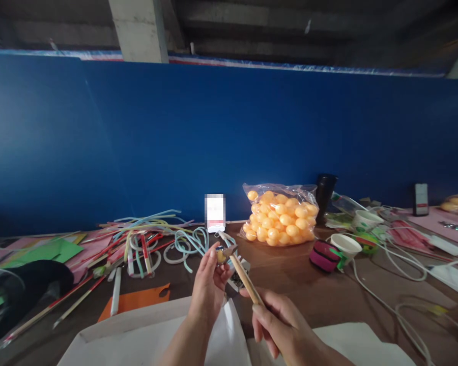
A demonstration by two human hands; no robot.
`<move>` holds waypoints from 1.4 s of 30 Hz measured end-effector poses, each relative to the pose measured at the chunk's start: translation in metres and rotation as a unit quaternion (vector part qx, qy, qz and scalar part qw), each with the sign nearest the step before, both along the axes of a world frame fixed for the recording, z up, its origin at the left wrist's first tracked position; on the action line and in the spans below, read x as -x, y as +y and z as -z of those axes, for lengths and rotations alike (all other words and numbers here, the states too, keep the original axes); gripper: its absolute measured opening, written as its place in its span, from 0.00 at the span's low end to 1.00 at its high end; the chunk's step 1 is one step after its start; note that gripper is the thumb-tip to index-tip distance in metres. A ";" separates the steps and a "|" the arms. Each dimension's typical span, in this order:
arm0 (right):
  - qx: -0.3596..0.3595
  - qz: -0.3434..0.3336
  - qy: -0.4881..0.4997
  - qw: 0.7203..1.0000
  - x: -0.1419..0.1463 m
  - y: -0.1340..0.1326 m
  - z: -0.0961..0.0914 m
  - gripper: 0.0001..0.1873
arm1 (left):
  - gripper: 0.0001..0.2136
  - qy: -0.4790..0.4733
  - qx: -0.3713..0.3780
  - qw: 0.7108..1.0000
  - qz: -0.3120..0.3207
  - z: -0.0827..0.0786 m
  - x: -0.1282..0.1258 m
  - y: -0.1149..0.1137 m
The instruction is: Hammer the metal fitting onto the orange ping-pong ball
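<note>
My right hand [277,320] is closed round a wooden handle [246,278] that slants up and left. At its top end is a dark, pointed piece, perhaps metal. My left hand [209,274] pinches a small, rounded object [221,255], yellowish and dark, right beside that tip. Whether this object is joined to the handle, I cannot tell. Just behind the hands stands a small white box [234,285] with dark bits in it, partly hidden. White paper [137,338] lies beneath my forearms.
A clear bag of orange balls [280,218] stands at the back, near a phone [216,213] against the blue partition [213,127]. Tangled tubes [191,246], sticks and coloured paper [46,251] spread leftward. A pink pouch [323,255], paper cup [345,245] and cables [397,310] lie right.
</note>
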State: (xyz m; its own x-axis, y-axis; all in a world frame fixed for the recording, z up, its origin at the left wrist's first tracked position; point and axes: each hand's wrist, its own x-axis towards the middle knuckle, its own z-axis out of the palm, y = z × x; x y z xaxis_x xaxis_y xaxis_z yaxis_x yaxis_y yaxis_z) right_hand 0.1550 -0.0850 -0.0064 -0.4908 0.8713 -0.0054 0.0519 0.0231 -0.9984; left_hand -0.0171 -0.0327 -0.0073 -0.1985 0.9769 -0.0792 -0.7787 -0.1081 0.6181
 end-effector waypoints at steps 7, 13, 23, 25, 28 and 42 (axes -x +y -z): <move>-0.017 0.010 0.021 1.000 -0.001 0.000 -0.005 0.30 | 0.17 -0.009 -0.006 1.000 0.020 0.000 -0.001 -0.001; -0.004 0.027 0.038 0.999 -0.001 0.002 -0.003 0.27 | 0.15 -0.017 -0.004 0.999 0.029 0.000 0.000 -0.002; 0.000 0.010 0.003 1.000 0.000 0.000 -0.004 0.28 | 0.12 -0.034 0.003 0.999 0.030 0.001 0.000 -0.001; -0.001 0.012 -0.004 1.000 -0.001 0.001 -0.004 0.29 | 0.11 -0.036 0.009 0.999 0.031 0.000 0.000 -0.001; -0.013 0.010 0.007 1.000 -0.001 0.001 -0.005 0.28 | 0.09 -0.039 0.019 0.999 0.029 -0.001 0.000 0.001; -0.001 0.011 0.008 1.000 0.002 -0.001 -0.006 0.29 | 0.08 -0.037 0.030 0.998 0.028 -0.002 0.000 0.001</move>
State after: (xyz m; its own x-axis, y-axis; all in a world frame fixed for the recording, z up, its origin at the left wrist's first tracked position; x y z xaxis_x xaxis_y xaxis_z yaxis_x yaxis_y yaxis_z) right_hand 0.1533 -0.0856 -0.0005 -0.4713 0.8820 0.0037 0.0373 0.0241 -0.9990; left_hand -0.0168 -0.0317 -0.0056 -0.1354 0.9792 -0.1508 -0.8265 -0.0277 0.5622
